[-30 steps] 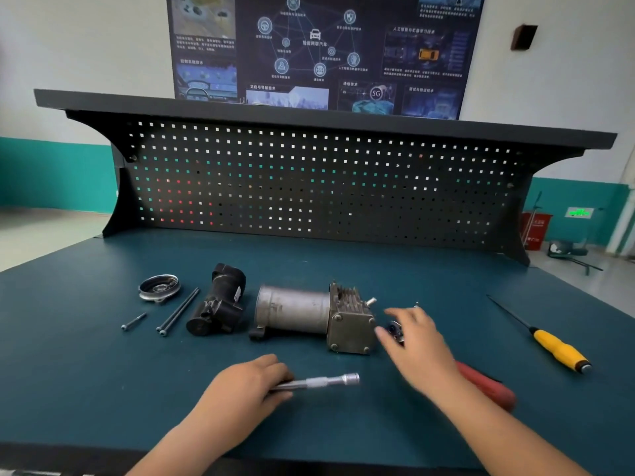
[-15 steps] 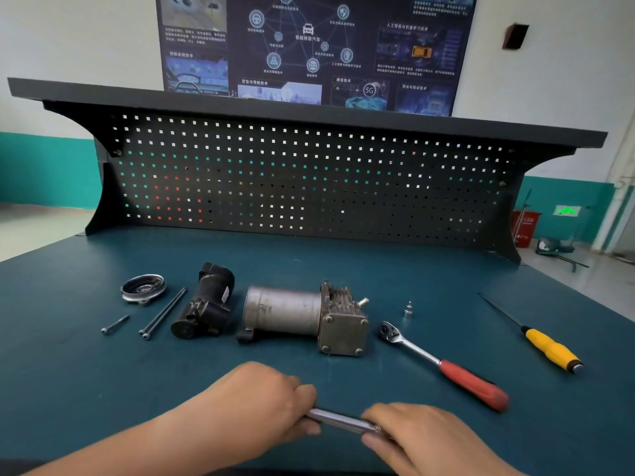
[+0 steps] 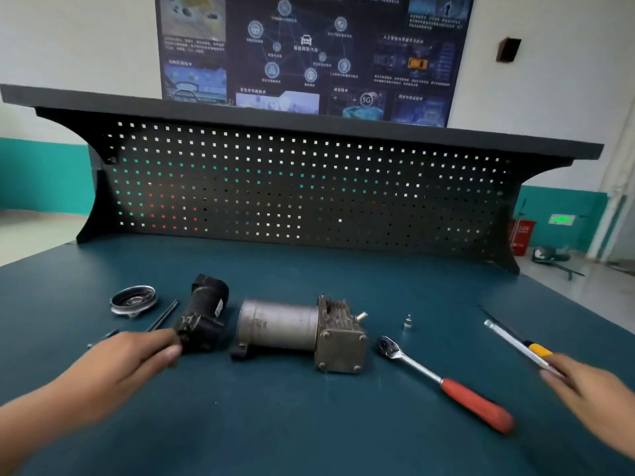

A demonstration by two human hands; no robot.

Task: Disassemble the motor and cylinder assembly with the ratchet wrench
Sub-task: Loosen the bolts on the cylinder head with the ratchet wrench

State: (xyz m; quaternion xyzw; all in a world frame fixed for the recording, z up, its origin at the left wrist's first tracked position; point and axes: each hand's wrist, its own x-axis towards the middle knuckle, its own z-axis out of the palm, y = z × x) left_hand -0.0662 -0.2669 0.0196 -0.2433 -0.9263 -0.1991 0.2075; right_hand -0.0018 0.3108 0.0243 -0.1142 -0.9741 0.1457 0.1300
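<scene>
1. Motor and cylinder assembly (image 3: 302,333) sits centre of table (image 3: 309,427), pegboard (image 3: 292,187) behind.
2. Left of it: detached housing (image 3: 204,317), then round cover (image 3: 133,299).
3. Right: ratchet wrench (image 3: 443,383), socket (image 3: 408,321) just beyond its head; screwdriver (image 3: 541,350) farthest right, extension bar (image 3: 508,340) over it.

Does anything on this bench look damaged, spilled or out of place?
Nothing stands out. The motor and cylinder assembly lies on its side, the ratchet wrench flat to its right; no spill shows on the bench.

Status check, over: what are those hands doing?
Left hand touching black plastic housing, grip unclear. Right hand holds slim silver bar. Grey metal motor-cylinder assembly untouched; red-handled ratchet wrench lies idle beside it.
</scene>
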